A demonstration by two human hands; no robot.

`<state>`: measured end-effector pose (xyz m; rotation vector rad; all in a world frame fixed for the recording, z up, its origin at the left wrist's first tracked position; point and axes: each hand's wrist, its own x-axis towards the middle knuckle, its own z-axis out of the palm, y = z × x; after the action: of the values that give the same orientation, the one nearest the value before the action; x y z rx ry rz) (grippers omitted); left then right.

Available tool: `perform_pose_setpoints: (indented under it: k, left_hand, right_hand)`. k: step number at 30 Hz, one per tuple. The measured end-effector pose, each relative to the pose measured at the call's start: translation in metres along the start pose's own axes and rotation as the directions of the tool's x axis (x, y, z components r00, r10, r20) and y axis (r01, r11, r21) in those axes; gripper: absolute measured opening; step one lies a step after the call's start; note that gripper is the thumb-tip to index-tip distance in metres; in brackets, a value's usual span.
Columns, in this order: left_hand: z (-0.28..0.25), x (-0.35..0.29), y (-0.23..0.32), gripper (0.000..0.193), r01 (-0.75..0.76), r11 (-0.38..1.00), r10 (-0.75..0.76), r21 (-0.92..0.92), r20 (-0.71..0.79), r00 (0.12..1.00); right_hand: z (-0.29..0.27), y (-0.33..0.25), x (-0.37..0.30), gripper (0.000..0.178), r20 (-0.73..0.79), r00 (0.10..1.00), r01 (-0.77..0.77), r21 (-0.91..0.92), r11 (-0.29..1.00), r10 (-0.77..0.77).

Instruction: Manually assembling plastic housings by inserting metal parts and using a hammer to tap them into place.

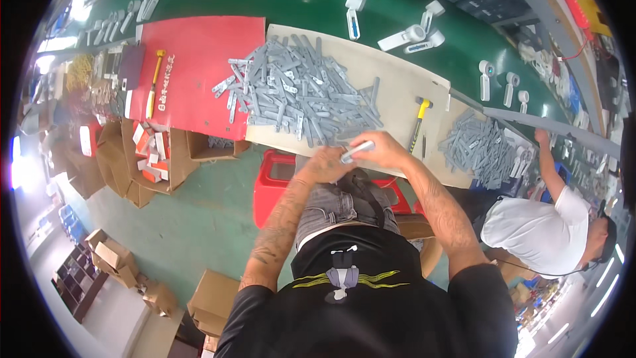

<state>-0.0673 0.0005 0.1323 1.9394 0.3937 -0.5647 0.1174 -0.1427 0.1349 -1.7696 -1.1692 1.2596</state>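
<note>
Close in front of my waist, at the near edge of the table, both hands meet around a pale grey plastic strip [358, 151]. My right hand [384, 148] pinches it between thumb and fingers. The strip's other end reaches my left hand [324, 165], whose fingers are curled; whether they grip the strip or something beneath it is hidden. Just beyond the hands spreads a large heap of similar grey strips [298, 93], some with small holes, on beige board [391, 66].
A yellow-handled hammer [419, 122] lies right of the heap; another hammer [155, 85] rests on red board [199, 59]. White handheld fans [353, 16] stand on the green surface beyond. At right, a co-worker [536, 225] reaches past a second strip heap [480, 149]. Cardboard boxes [132, 159] stand left.
</note>
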Motion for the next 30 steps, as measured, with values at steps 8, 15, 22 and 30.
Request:
perform_pose_setpoints:
  k: [8, 15, 22, 30]
  left_hand:
    - [-0.164, -0.084, -0.032, 0.036, -0.171, 0.906, -0.320, -0.387, -0.891, 0.322]
    - [-0.099, -0.135, -0.106, 0.030, 0.040, 0.906, -0.353, -0.421, -0.700, 0.620]
    - [-0.075, -0.108, -0.070, 0.032, -0.028, 0.730, -0.423, -0.682, -0.484, 0.766]
    - [-0.106, -0.066, 0.023, 0.038, -0.242, 0.623, -0.296, -0.744, -0.511, 0.807]
  right_hand:
    - [-0.018, -0.015, 0.255, 0.053, -0.336, 0.882, 0.099, 0.816, 0.569, 0.329]
    - [-0.054, 0.006, 0.337, 0.033, -0.873, 0.480, -0.303, -0.262, 0.916, -0.091]
    - [-0.085, 0.072, 0.252, 0.053, -0.868, 0.494, -0.509, -0.238, 0.827, 0.054]
    - [-0.038, -0.088, 0.090, 0.028, -0.616, 0.766, 0.001, 0.283, 0.959, 0.181]
